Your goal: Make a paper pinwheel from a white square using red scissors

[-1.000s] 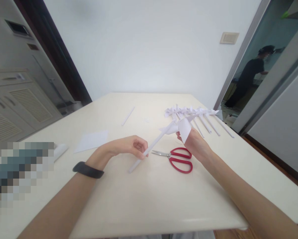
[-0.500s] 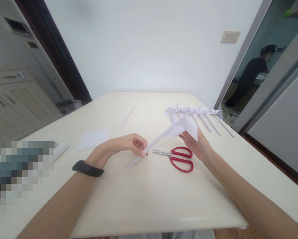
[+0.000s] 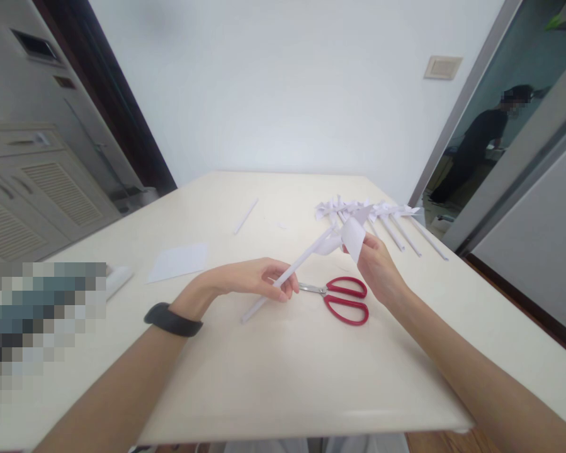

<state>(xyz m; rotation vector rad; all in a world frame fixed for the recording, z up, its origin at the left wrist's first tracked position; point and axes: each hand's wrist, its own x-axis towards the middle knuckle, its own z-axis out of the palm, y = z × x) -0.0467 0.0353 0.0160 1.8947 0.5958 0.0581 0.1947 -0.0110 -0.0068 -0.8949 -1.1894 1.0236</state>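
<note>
A white paper pinwheel (image 3: 353, 238) on a rolled paper stick is held slantwise over the table, its bladed head up and to the right. My left hand (image 3: 276, 280) is closed around the lower part of the stick, whose end sticks out below toward the tabletop. With its fingertips, my right hand (image 3: 376, 261) pinches the head at a blade; some of those fingers are hidden behind the paper. Just under the stick lie red-handled scissors (image 3: 324, 290), blades pointing left, the tips hidden by my left hand.
At the back right lie several finished-looking paper pinwheels (image 3: 391, 211) in a row. A loose paper stick (image 3: 245, 216) rests farther back, and a flat paper sheet (image 3: 176, 261) is at left. A paper roll (image 3: 118, 281) lies by a blurred patch. One person (image 3: 481, 138) stands beyond the doorway.
The pinwheel's head has turned, so its blades show at a different angle. My left hand has moved slightly right along the stick, its fingers now reaching over the scissor tips.
</note>
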